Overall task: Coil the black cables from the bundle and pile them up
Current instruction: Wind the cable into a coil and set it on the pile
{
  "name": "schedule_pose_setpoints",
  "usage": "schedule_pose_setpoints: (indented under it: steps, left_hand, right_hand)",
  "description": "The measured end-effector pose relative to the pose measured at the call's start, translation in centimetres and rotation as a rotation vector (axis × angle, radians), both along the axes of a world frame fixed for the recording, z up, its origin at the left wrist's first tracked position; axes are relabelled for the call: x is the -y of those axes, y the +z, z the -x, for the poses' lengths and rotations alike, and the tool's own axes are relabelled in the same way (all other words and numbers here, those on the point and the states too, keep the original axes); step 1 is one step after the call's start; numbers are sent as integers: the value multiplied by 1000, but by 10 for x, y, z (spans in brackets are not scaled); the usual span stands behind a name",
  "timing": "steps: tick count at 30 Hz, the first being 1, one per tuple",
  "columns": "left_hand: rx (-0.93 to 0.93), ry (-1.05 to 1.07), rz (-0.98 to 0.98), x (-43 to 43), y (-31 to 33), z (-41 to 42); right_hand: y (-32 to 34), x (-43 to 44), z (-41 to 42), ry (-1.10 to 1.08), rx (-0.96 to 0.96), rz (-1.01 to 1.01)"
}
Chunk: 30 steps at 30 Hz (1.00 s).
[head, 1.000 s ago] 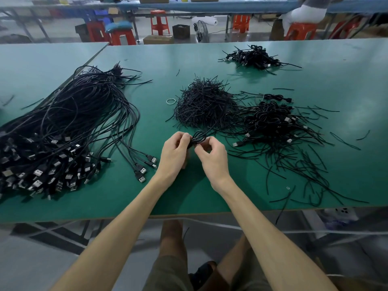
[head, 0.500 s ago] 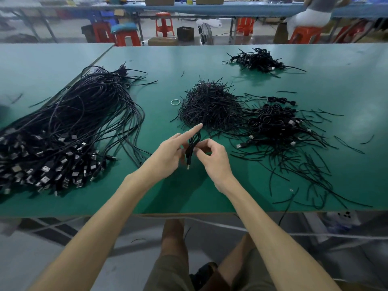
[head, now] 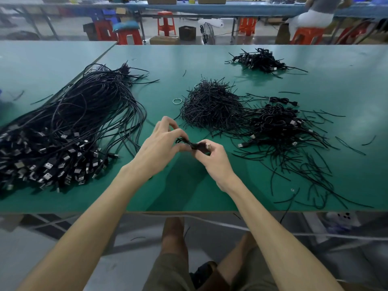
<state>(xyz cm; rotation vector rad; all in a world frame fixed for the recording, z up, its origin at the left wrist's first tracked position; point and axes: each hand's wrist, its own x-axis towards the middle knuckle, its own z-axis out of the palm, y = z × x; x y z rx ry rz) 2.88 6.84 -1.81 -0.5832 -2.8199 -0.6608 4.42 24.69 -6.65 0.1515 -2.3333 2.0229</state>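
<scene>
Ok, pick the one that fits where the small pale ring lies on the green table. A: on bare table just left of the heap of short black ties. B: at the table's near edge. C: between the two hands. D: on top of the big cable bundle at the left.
A: the ring lies flat on bare table beside the left edge of the heap of ties, apart from the cable bundle and both hands.

green table (head: 210, 59) | white ring (head: 177, 101) | orange stools (head: 165, 23) | cardboard box (head: 164, 40) | fan (head: 206, 33)

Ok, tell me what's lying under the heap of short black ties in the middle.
The heap of ties rests directly on the green table. A white ring lies beside its left edge, not under it. Anything buried beneath is hidden.
</scene>
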Motion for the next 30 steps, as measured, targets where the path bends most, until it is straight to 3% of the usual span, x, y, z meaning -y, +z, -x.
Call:
schedule_pose_setpoints:
  steps: [10,14,17,21,26,30]
  left_hand:
    - [25,88,94,-21,12,-14]
    - [122,101,-102,-33,16,-16]
    - [235,-32,-254,-35,17,-12]
    - [280,-107,-148,-30,19,-6]
    - [16,-120,138,-19,21,-4]
    - [-10,-91,197,-24,23,-3]
  right_hand:
    - [-2,-2,1,-54,-33,78]
    - [-3,-3,2,-76,-19,88]
    - [-4,-3,1,-53,-25,137]
    - [-4,-4,1,-35,-30,173]
    - [-4,-3,3,-49,0,114]
    - [-5,-1,3,-38,17,127]
